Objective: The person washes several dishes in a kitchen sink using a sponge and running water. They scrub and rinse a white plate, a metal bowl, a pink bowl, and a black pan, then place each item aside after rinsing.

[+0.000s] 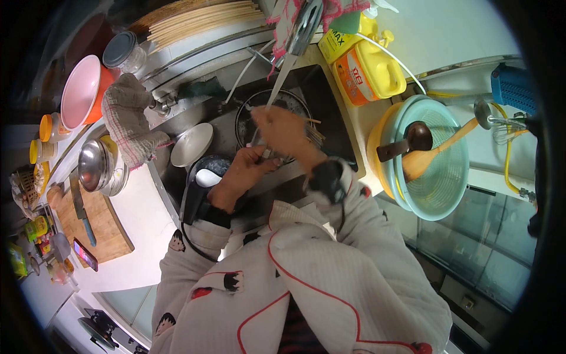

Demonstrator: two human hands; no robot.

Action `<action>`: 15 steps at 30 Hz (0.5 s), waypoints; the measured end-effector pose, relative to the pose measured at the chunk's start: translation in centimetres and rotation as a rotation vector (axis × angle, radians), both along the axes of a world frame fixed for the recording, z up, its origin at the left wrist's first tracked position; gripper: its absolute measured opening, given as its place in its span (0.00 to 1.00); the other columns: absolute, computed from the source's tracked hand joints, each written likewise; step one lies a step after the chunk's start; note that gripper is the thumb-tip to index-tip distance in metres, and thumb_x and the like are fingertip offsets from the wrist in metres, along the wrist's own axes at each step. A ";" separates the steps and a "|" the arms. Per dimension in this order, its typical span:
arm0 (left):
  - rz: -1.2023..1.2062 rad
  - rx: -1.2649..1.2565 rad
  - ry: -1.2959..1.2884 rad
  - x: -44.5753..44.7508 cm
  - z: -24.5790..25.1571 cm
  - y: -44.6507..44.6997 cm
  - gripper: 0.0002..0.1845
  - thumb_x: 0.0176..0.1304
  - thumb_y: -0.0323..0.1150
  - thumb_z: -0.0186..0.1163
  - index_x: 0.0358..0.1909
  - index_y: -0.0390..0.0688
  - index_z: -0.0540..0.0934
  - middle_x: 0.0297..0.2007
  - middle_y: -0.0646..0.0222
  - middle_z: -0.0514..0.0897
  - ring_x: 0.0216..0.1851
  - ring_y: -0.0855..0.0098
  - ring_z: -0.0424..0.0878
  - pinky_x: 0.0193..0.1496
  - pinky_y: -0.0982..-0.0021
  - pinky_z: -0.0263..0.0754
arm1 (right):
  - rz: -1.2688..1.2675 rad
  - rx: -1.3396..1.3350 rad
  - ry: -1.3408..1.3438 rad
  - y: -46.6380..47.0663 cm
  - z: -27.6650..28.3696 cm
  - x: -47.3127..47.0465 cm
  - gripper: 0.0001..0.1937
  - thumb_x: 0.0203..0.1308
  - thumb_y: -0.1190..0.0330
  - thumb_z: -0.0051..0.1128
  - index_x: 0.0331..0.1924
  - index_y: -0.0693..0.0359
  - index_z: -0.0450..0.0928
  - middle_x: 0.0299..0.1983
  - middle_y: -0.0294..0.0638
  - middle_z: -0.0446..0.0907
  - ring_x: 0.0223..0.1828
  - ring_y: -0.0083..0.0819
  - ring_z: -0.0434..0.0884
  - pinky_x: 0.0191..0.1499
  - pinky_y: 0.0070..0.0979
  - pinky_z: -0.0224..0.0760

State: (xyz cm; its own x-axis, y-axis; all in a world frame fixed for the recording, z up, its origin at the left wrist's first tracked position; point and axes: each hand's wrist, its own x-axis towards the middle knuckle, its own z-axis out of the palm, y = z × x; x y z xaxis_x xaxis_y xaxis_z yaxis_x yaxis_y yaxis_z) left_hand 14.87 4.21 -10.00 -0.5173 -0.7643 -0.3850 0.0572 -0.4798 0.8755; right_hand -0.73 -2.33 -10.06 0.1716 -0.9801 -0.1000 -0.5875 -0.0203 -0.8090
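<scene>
Water runs from the chrome faucet (305,28) onto my right hand (283,130), which is blurred and curled above a round dark-rimmed pan or basket (239,121) in the dark sink (318,84). My left hand (243,175) is just below it, thumb and fingers pinched on a small pale object that is partly hidden. Whether my right hand grips anything is unclear. Several wooden chopsticks (315,132) stick out past my right wrist. A white bowl (192,145) sits left of the pan, and a dark pan (194,177) with a white spoon (207,178) is beside my left hand.
On the right, a green colander (460,177) holds wooden utensils, near yellow detergent bottles (376,71). A cutting board (106,234) with a knife (79,203) and phone (86,254), plus metal bowls (93,166), stand left. A cloth (126,115) drapes over a tap.
</scene>
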 end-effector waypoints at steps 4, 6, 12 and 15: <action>-0.096 0.081 0.131 1.1 1.0 0.4 0.09 0.66 0.25 0.59 0.45 0.35 0.83 0.44 0.67 0.87 0.45 0.77 0.82 0.53 0.73 0.75 | 0.056 0.725 -0.734 -3.0 -2.6 -4.1 0.23 0.68 0.48 0.51 0.43 0.62 0.84 0.31 0.43 0.86 0.34 0.38 0.85 0.41 0.28 0.78; 0.125 0.173 0.427 1.1 0.5 0.4 0.10 0.67 0.26 0.58 0.48 0.36 0.82 0.45 0.67 0.86 0.47 0.75 0.82 0.54 0.72 0.75 | -0.193 0.948 -0.923 -2.3 -4.0 -4.9 0.25 0.69 0.46 0.48 0.47 0.60 0.82 0.39 0.41 0.86 0.40 0.36 0.85 0.46 0.30 0.79; 0.449 0.248 0.867 0.4 -2.6 0.1 0.16 0.73 0.31 0.53 0.60 0.42 0.74 0.56 0.64 0.81 0.58 0.66 0.79 0.64 0.62 0.71 | -0.478 0.859 -1.419 2.2 -4.7 -2.5 0.28 0.69 0.43 0.45 0.55 0.59 0.77 0.52 0.44 0.82 0.52 0.38 0.82 0.55 0.38 0.76; 0.414 0.450 0.816 0.8 -2.7 -0.1 0.18 0.75 0.36 0.52 0.62 0.44 0.73 0.58 0.66 0.80 0.60 0.65 0.77 0.66 0.60 0.70 | -0.440 0.939 -1.237 1.1 -3.8 -2.8 0.27 0.70 0.44 0.44 0.54 0.59 0.78 0.50 0.43 0.83 0.50 0.39 0.83 0.55 0.37 0.76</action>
